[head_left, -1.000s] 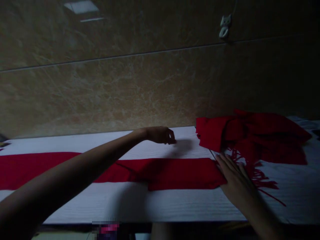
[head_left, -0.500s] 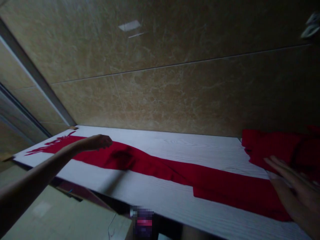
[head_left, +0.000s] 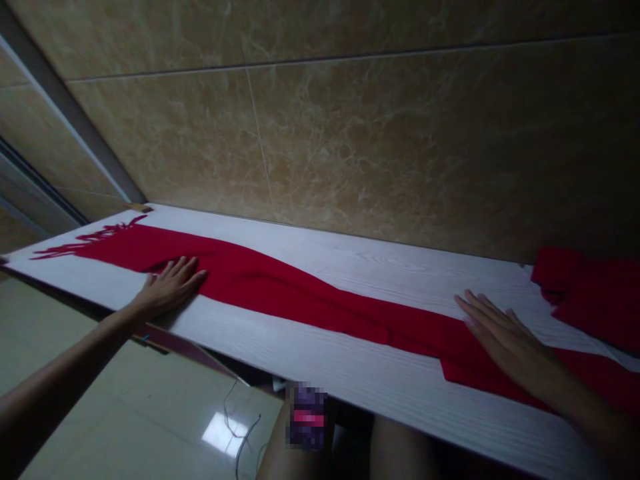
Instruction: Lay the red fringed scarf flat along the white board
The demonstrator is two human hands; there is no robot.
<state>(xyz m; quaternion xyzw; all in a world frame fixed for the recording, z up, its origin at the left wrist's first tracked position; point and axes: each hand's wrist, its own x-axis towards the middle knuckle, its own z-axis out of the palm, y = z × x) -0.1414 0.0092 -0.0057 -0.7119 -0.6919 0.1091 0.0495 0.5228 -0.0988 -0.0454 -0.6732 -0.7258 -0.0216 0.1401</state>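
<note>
A long red scarf (head_left: 280, 293) lies stretched along a white wood-grain table (head_left: 350, 373), its fringe (head_left: 75, 243) at the far left end. My left hand (head_left: 170, 287) rests flat on the scarf's near edge toward the left, fingers spread and open. Palm down on the scarf's right part lies my right hand (head_left: 505, 337), fingers stretched out, beside a folded-over layer of the cloth. Neither hand grips anything.
A second bundle of red cloth (head_left: 590, 293) sits at the table's far right. A tan marble-tiled wall (head_left: 350, 133) runs right behind the table. Below the table's front edge are a pale tiled floor (head_left: 150, 413) and my knees.
The view swung left along the table. My left hand moved from mid-table to the scarf's left part and came down flat on it. My right hand stayed pressed on the scarf's right part.
</note>
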